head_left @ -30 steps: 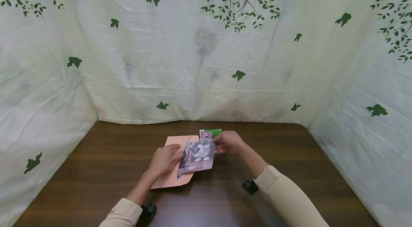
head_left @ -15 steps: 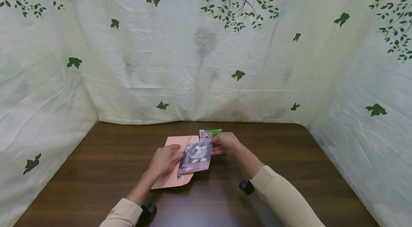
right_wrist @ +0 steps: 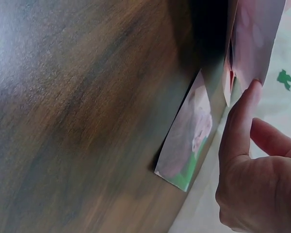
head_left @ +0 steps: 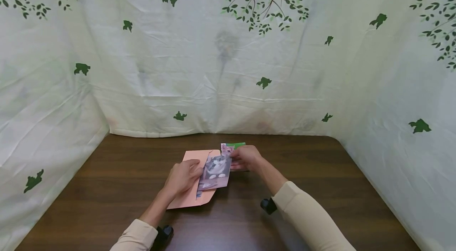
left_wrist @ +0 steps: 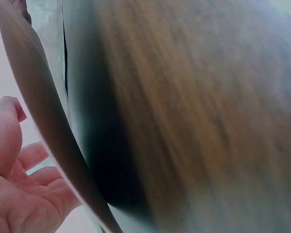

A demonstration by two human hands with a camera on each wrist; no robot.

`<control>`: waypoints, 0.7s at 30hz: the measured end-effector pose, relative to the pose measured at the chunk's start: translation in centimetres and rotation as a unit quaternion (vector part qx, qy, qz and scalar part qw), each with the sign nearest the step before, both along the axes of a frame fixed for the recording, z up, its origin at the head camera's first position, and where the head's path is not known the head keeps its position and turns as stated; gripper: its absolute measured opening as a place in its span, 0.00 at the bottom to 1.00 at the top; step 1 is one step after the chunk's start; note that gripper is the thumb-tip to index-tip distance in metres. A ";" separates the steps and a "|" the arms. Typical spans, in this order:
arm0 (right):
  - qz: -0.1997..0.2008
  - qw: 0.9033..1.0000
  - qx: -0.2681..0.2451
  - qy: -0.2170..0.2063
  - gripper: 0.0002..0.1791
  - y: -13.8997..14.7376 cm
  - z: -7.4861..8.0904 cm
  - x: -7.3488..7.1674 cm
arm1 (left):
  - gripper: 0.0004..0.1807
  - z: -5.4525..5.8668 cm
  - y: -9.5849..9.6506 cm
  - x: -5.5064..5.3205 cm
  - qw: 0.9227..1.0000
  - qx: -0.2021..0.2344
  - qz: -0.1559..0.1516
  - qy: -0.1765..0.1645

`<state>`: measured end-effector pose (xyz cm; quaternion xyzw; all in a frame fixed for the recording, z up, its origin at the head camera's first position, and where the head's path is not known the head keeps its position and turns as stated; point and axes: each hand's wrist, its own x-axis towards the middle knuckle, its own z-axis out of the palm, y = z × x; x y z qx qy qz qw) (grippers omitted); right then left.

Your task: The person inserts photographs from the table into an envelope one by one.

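My left hand (head_left: 183,177) grips a salmon-pink envelope (head_left: 189,200) above the table, thumb on its near face. The left wrist view shows the envelope (left_wrist: 43,92) edge-on beside the left hand (left_wrist: 26,189). With its thumb and fingers, my right hand (head_left: 249,157) pinches the right edge of a photo print (head_left: 216,168) of a grey-and-white cat. The print's left part lies at the envelope's open side; how much of it is inside is hidden. A second photo (head_left: 227,149), with a kitten and green, lies on the table behind the right hand.
The brown wooden table (head_left: 117,175) spreads out on both sides. Behind it hangs a white cloth (head_left: 149,65) with leaf prints, which also runs down both sides. A black wrist device (head_left: 268,206) sits under the right forearm, another (head_left: 165,233) under the left.
My right hand has moved left with the cat photo, so the print overlaps the envelope more. The left hand and envelope stay nearly still.
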<state>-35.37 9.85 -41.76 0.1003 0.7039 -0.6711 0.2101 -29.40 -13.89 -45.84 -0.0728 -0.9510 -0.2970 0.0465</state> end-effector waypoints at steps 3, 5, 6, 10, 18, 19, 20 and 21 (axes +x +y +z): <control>-0.002 1.000 -0.002 0.001 0.14 -0.3 0.0 0.1 | 0.24 0.0 -0.1 0.1 1.000 -0.001 -0.002 0.004; -0.003 1.000 -0.003 -0.004 0.14 -0.5 0.0 0.2 | 0.23 0.0 -0.2 0.1 1.000 -0.001 -0.005 0.009; -0.003 1.000 -0.002 -0.004 0.14 -0.6 0.0 0.2 | 0.23 0.0 -0.2 0.2 1.000 -0.002 -0.005 0.010; -0.002 1.000 0.007 -0.014 0.12 -0.7 0.2 0.0 | 0.23 0.0 -0.1 0.1 1.000 -0.001 -0.003 0.016; 0.002 0.999 0.023 -0.027 0.12 -0.6 0.3 -0.6 | 0.23 0.1 0.3 -0.1 1.000 0.003 0.003 0.012; 0.002 0.999 0.025 -0.027 0.12 -0.6 0.3 -0.7 | 0.23 0.0 0.3 -0.1 1.000 0.004 0.004 0.012; 0.003 0.999 0.027 -0.027 0.12 -0.6 0.3 -0.7 | 0.23 0.1 0.4 -0.2 1.000 0.005 0.004 0.011; 0.003 0.999 0.027 -0.027 0.12 -0.6 0.3 -0.8 | 0.23 0.0 0.4 -0.2 1.000 0.005 0.006 0.010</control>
